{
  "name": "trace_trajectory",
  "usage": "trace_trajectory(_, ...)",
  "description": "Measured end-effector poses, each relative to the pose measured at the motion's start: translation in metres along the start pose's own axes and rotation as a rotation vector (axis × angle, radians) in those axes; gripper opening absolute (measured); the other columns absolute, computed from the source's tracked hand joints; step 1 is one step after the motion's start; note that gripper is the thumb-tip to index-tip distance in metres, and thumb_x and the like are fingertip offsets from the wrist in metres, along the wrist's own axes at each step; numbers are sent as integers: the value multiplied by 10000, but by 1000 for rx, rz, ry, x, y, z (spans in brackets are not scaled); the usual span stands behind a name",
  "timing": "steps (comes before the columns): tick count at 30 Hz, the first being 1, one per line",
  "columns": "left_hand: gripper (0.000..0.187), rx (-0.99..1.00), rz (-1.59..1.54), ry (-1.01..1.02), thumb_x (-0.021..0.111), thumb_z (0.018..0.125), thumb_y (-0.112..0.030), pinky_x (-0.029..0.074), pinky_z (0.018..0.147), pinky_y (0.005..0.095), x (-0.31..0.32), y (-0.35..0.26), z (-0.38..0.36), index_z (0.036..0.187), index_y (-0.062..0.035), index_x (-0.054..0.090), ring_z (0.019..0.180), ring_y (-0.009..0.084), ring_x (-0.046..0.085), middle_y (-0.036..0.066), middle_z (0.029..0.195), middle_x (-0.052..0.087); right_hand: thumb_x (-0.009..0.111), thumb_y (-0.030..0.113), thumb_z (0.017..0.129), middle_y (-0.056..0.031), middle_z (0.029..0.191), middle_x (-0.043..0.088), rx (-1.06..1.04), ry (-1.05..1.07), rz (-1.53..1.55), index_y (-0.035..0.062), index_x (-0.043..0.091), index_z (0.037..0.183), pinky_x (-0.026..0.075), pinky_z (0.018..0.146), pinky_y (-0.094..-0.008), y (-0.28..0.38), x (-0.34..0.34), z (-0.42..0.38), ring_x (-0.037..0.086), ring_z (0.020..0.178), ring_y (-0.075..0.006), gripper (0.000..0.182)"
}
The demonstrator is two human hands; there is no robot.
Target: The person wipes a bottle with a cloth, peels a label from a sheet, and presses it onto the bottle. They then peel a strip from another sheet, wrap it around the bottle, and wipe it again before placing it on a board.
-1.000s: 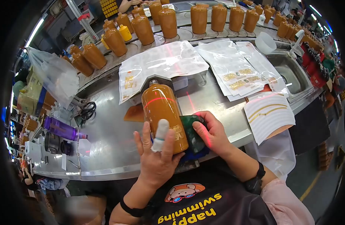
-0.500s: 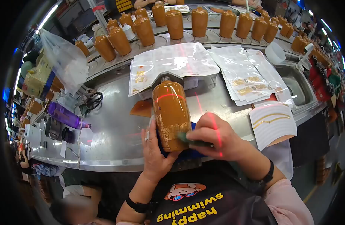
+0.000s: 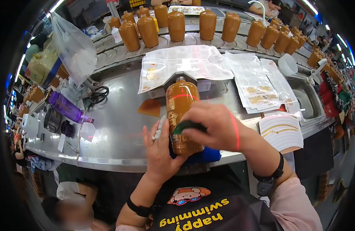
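Note:
A glossy brown bottle (image 3: pixel 182 92) with gold raised-looking markings lies neck-away in front of me, its neck end at a dark angular holder (image 3: pixel 170 81). My left hand (image 3: pixel 162 152) holds the bottle's lower left side, thumb at its base; a white piece (image 3: pixel 159 128) sits by the index finger. In my right hand (image 3: pixel 210 125) is a dark green scraper (image 3: pixel 189 126), closed in the fingers and pressed on the bottle's lower front. That hand partly hides the bottle's right side. Blue cloth (image 3: pixel 212 154) shows beside the base.
Decal sheets (image 3: pixel 185 63) lie behind the bottle, with more sheets (image 3: pixel 252 82) to the right. Brown bottles (image 3: pixel 176 27) line a conveyor (image 3: pixel 162 41) at the back. A sink (image 3: pixel 306 98) is at right; a purple bottle (image 3: pixel 65 107) and scissors (image 3: pixel 98 94) are at left.
My right hand and the green scraper have moved left and up across the bottle's front. The left hand keeps its hold. The conveyor bottles have shifted, and my view has moved slightly.

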State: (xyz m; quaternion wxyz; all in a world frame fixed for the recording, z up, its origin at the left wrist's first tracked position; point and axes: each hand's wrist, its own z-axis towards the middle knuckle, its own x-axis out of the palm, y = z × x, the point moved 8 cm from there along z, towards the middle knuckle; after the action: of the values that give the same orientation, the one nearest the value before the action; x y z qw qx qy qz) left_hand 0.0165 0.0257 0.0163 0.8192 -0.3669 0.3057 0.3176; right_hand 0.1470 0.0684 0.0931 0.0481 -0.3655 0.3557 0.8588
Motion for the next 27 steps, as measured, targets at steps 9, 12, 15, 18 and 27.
trace_trajectory(9,954,18,23,10,800,724,-421,153,1127,587,1,-2,-1,1435,35,355,1267,368,469,185,1341,531,717,110,792,-158,845,622,122,-242,-198,14,618,900,506,672,-400,-21,-14,1,629,780,-336,176)
trace_trajectory(12,950,-10,-26,9,769,750,-458,145,1134,582,6,7,-5,1438,40,343,1270,373,468,195,1360,512,715,136,815,-157,835,633,220,-168,78,-2,631,902,509,653,-369,-19,-15,-12,646,740,-293,183)
trace_trajectory(15,944,-39,-110,38,706,792,-523,139,1142,570,13,12,-7,1440,50,327,1284,381,457,211,1383,488,713,152,861,-122,804,671,399,-208,282,-1,642,953,507,646,-319,-42,3,-41,655,739,-180,192)
trace_trajectory(18,932,-68,-151,67,631,839,-578,129,1153,555,16,15,-8,1439,62,313,1312,383,434,218,1413,461,677,164,913,-52,800,660,586,-457,369,7,629,1036,493,636,-262,-61,-6,-71,593,725,-72,205)
trace_trajectory(27,954,-93,-220,86,679,820,-528,135,1137,581,23,22,-13,1448,72,285,1289,388,434,205,1369,484,750,90,779,-103,821,576,19,-344,-104,67,669,1015,462,637,-337,-17,-3,-78,555,692,-267,250)
